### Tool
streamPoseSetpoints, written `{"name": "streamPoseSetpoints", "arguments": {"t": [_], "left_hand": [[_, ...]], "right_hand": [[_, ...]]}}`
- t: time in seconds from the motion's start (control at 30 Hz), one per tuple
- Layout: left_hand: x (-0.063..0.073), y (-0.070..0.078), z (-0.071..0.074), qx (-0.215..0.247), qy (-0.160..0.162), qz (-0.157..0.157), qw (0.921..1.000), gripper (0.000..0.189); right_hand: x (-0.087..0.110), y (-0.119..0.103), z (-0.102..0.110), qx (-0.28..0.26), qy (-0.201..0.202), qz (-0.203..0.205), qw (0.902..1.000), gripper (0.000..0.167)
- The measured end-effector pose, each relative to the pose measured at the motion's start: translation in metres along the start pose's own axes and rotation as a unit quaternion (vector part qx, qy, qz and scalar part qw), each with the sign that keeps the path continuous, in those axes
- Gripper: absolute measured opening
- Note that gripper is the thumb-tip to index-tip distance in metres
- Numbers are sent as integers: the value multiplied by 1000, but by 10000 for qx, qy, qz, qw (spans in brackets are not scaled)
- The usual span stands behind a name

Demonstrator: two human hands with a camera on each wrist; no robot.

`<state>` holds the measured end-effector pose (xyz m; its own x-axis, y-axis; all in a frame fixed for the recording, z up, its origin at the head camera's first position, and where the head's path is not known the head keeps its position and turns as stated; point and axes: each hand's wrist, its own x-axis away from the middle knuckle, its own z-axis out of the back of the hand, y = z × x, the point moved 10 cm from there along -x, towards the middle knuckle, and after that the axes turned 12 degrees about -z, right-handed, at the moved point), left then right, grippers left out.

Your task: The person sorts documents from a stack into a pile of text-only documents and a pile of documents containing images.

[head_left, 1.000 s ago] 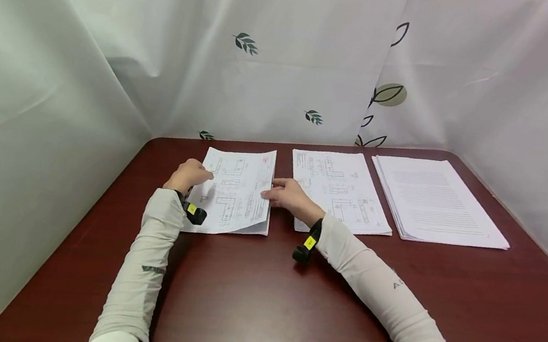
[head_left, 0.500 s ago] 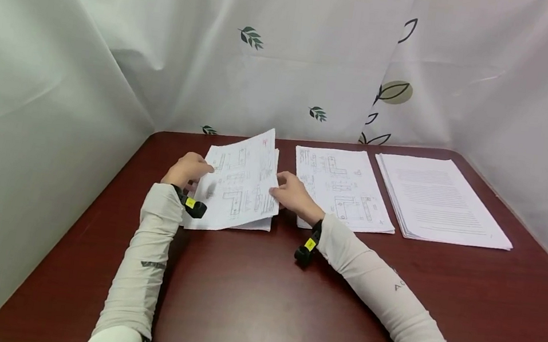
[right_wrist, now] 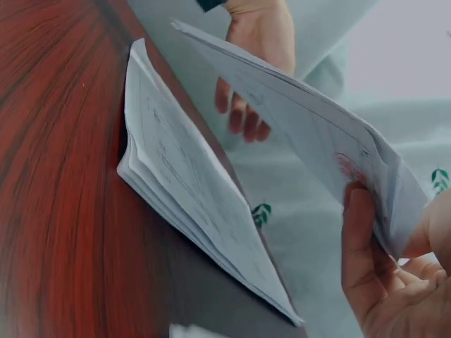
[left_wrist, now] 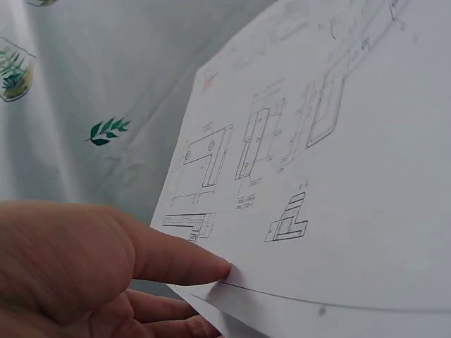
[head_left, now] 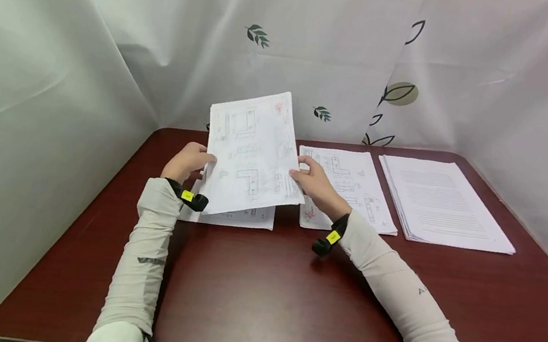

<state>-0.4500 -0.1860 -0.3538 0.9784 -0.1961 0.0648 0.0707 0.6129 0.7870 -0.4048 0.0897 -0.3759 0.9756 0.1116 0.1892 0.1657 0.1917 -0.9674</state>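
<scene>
Lifted off the table and tilted, a few drawing sheets (head_left: 256,151) with line drawings of L-shaped parts stay between both hands. My left hand (head_left: 187,162) pinches their left edge, its thumb on top and other fingers underneath, as the left wrist view shows. The right hand (head_left: 321,186) grips the opposite edge between thumb and fingers. Below lies a lower stack of drawings (head_left: 249,218), mostly hidden by the raised sheets in the head view. In the right wrist view this stack (right_wrist: 190,169) lies flat, apart from the held sheets (right_wrist: 303,120).
Right of the hands lies another stack of drawings (head_left: 357,173), partly covered by the right hand. Farther right is a thick stack of text pages (head_left: 446,205). All rest on a dark red table (head_left: 288,300) with a white leaf-print curtain (head_left: 312,37) behind.
The top sheets have risen off the left stack and tilted up toward the curtain. Both hands moved up with them, and the right hand shifted slightly to the right.
</scene>
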Motion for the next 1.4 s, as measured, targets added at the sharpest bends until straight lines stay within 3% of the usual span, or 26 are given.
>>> {"name": "streamPoseSetpoints", "arguments": {"t": [0.17,0.33,0.5,0.7,0.83,1.0,1.2,1.4], "left_hand": [[-7,24,-18,864,-184,-473,9950,49],[-14,58,-43,1492,-465,-996,9827,46],[-22,87,-82,1991,-682,-1194,9703,43],[-34,110,-132,2340,-918,-1280,9594,41],[-40,110,-160,2565,-1040,-1136,9542,41],[-41,99,-184,2558,-1004,-861,9576,43],[-43,89,-189,2316,-758,-802,9665,47],[-42,82,-184,2282,-532,-778,9690,47]], "right_hand": [[17,5,36,-14,348,87,9994,43],[36,8,78,149,809,188,9964,45],[55,8,119,583,1370,208,9886,47],[70,14,154,1360,1817,142,9738,53],[70,32,168,1555,1941,-34,9686,54],[71,54,181,1997,2162,-312,9552,56],[68,57,184,2300,2091,-406,9496,57],[65,61,176,2528,1912,-552,9468,59]]}}
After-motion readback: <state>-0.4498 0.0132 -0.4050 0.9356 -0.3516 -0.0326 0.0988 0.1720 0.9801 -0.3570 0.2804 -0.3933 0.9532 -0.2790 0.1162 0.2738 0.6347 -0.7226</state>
